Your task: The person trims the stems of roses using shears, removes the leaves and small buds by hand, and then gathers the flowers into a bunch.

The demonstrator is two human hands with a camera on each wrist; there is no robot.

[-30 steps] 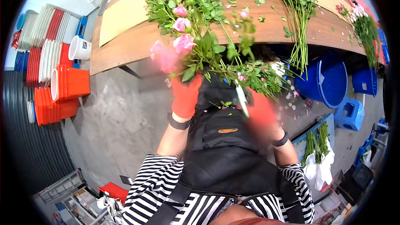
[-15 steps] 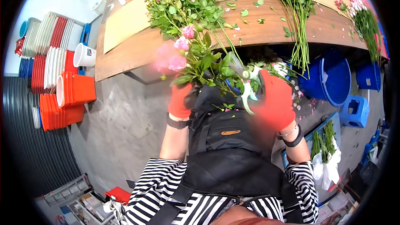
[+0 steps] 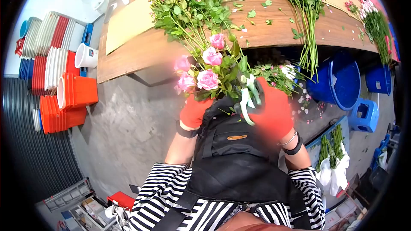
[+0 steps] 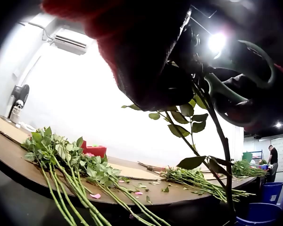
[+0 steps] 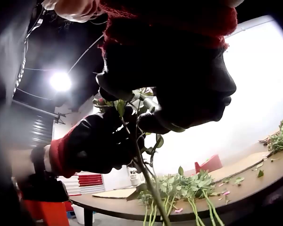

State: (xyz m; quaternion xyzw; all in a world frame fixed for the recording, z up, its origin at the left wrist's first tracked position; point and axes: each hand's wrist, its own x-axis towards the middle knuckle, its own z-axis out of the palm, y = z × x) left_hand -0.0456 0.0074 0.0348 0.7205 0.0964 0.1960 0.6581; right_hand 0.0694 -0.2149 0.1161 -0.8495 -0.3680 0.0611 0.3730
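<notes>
My left hand (image 3: pixel 197 112) grips pink roses (image 3: pixel 207 79) | likely light, bruisable — hold by the stem (image 5: pixel 153 190) | right hand (image 3: pixel 275 110) grips shears (image 3: pixel 245 105)

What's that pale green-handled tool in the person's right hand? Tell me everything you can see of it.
It looks like pruning shears: two smooth, pale green handles, curved and standing apart, perhaps coated metal or plastic. The gloved right hand grips them above the black apron. The cutting end points away from the person, toward the rose leaves; the blades are mostly hidden, so whether they touch a stem I can't tell.
</notes>
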